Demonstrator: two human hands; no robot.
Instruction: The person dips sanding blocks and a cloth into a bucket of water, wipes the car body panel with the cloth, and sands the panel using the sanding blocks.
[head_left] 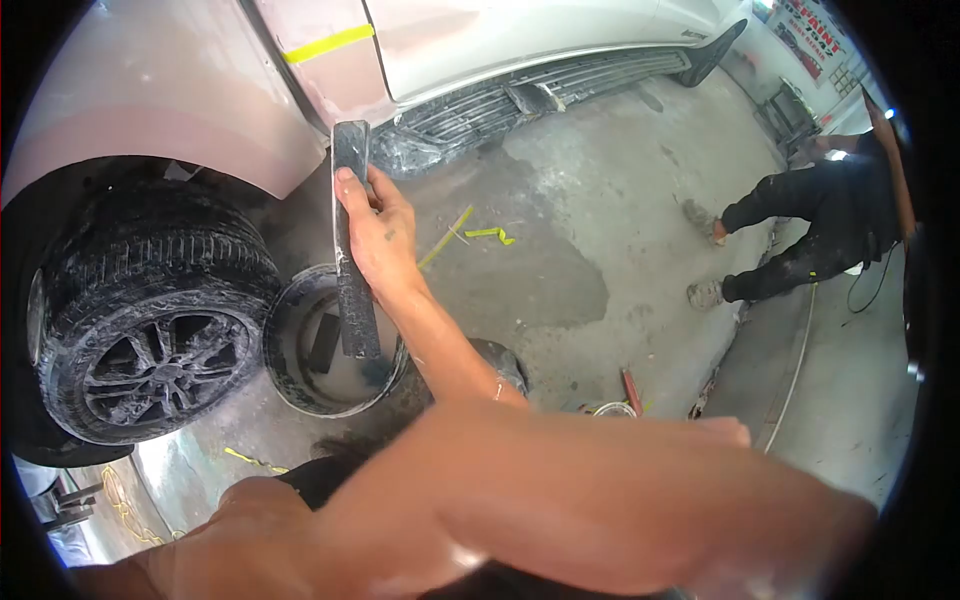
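Note:
My right hand [383,228] grips a long dark sanding block [360,310], which stands nearly upright in the view. Its thumb lies along the near side and the fingers wrap the far edge. Below the block sits a round bucket [290,385] of cloudy water, with a smaller black block [323,343] in it. A bare arm [600,490], blurred and close to the camera, crosses the lower part of the view; my left hand does not show. Beyond the block is a white car's side [500,35], with a pinkish sanded panel [330,85] and a yellow tape strip [328,44].
A dusty wheel [165,375] stands at the left under the fender. The running board [540,95] juts out along the car's side. Scraps of yellow tape [490,236] lie on the wet concrete floor [640,230]. Another person [820,215] in dark clothes is at the right.

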